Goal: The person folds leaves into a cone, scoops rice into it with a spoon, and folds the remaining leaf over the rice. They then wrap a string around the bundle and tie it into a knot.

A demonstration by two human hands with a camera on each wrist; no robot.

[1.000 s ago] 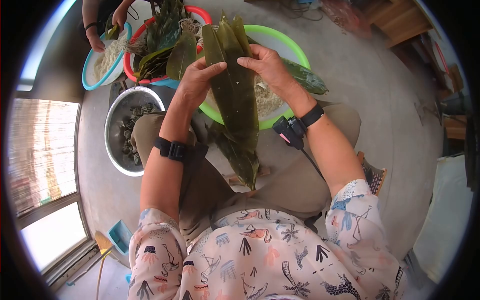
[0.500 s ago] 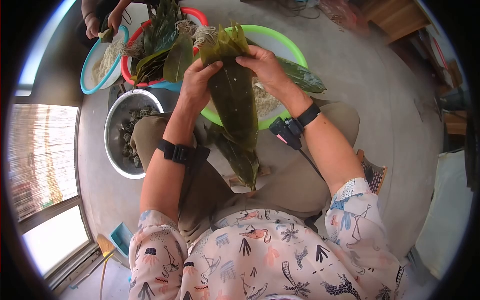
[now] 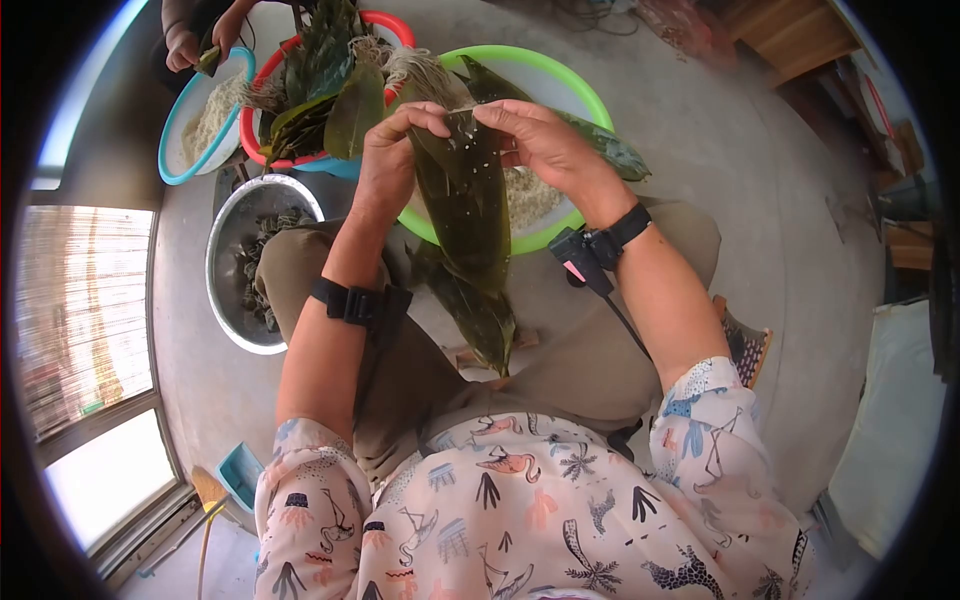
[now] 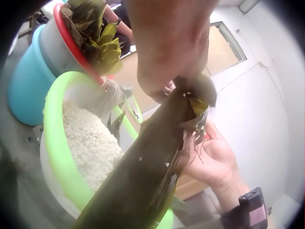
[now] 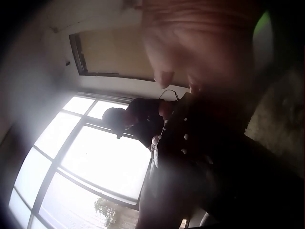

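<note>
Long dark green bamboo leaves, overlapped into one broad sheet, hang between both hands over the lap. The left hand pinches their top end on one side; the right hand pinches it on the other, close beside. At the top the leaves are bent over, and their tips are hidden behind the fingers. White rice grains cling to the leaf face. In the left wrist view the folded end of the leaves shows near the right hand. Below the hands stands a green-rimmed basin of white rice.
At the back left, a red-rimmed basin holds leaves and string. A blue-rimmed basin of rice is beside another person's hands. A metal basin with wrapped leaf bundles stands by the left knee.
The leaf tips, upright above the hands at first, have been folded down and out of sight behind the fingers. Rice grains now show on the leaf face. Both hands keep their pinch.
</note>
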